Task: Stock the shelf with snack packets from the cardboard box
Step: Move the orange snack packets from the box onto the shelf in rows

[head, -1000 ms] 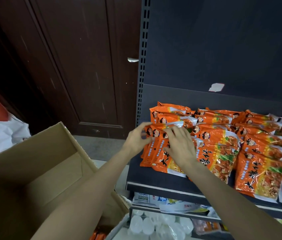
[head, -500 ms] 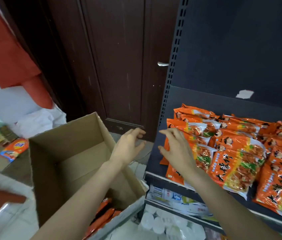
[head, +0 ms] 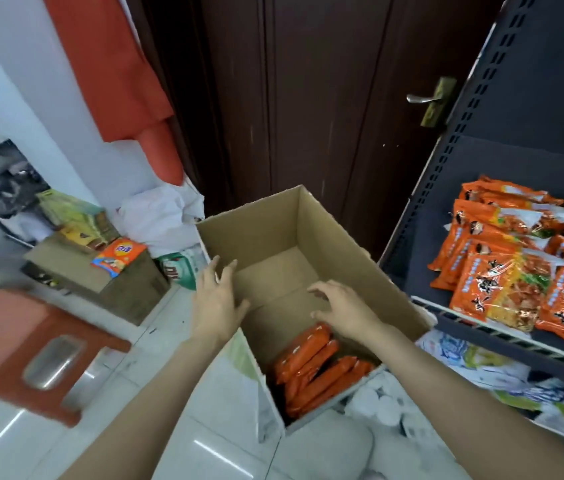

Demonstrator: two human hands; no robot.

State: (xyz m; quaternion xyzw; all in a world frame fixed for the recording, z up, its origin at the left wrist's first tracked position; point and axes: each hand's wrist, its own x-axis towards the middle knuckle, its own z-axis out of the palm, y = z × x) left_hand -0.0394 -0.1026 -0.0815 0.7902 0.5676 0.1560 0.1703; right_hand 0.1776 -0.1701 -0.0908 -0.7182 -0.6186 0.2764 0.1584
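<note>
An open cardboard box (head: 339, 237) stands on the floor in the middle of the view. Several orange snack packets (head: 315, 372) stand on edge in its near corner. More orange packets (head: 516, 265) lie in overlapping rows on the dark shelf (head: 446, 317) at the right. My left hand (head: 216, 303) hovers over the box's left wall, fingers spread and empty. My right hand (head: 342, 310) is above the box's inside, just over the packets, fingers loosely curved and holding nothing.
A dark wooden door (head: 308, 98) with a metal handle (head: 422, 98) is behind the box. A red stool (head: 27, 344) stands at the left. Another carton (head: 100, 275) with goods on it sits at the left back. Lower shelves at the right hold white and green packs (head: 502, 386).
Both hands left the packets on the shelf and swung left and down over the cardboard box. The view turned left with them, and the packets inside the box came into sight.
</note>
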